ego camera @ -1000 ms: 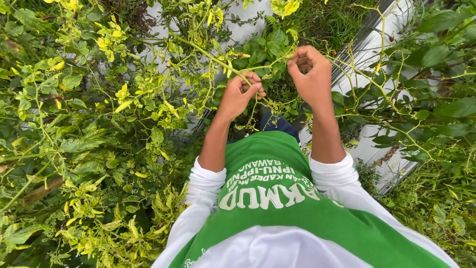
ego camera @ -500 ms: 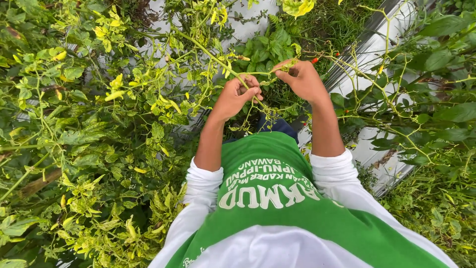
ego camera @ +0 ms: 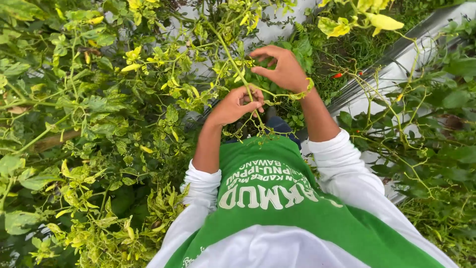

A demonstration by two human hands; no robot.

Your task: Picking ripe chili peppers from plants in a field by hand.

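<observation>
Left hand [ego camera: 235,105] pinching thin green stem [ego camera: 233,64]; right hand [ego camera: 282,69] loosely curled, fingertips on same stem. Small red chili [ego camera: 337,75] unpicked nearby. Work mid-way, nothing detached yet.

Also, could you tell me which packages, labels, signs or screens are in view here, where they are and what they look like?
Printed shirt: bottom centre, on the person's chest; green panel with white block lettering, white sleeves.
No packages, signs or screens show; both hands are in the leafy stems above it.
</observation>
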